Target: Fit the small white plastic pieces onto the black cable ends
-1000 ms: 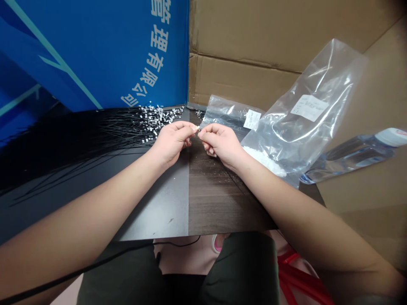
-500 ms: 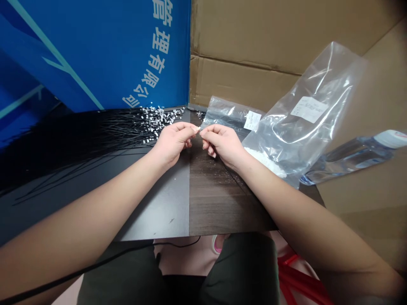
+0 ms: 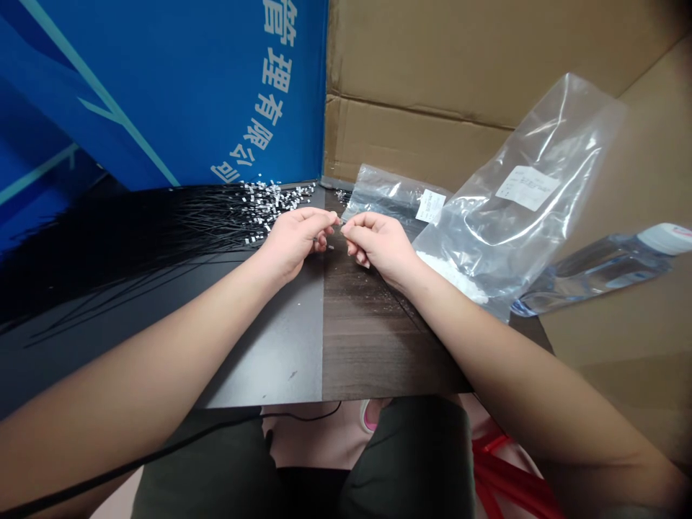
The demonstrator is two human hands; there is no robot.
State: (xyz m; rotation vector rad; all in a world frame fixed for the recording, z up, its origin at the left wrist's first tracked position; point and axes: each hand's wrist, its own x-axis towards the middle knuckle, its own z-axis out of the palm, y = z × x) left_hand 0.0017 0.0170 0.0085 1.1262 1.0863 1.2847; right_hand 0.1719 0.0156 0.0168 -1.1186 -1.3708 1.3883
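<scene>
My left hand and my right hand meet almost fingertip to fingertip over the table, each in a pinch. Between them is something tiny, too small to make out. A thin black wire shows under my right wrist and seems to run from that hand. By the curled fingers of my left hand is a small white bit; whether it is held or lies on the table I cannot tell. Left of my left hand lies a large bundle of black wires with white connectors at their ends.
A small clear bag with a label lies behind my right hand. Further right, a larger clear bag holds white pieces. A water bottle lies beside it. Blue panel and cardboard stand behind the table.
The fingertips have shifted slightly, and the white piece seen between them before is no longer plain there. A white bit now shows below my left fingers. The view has shifted slightly.
</scene>
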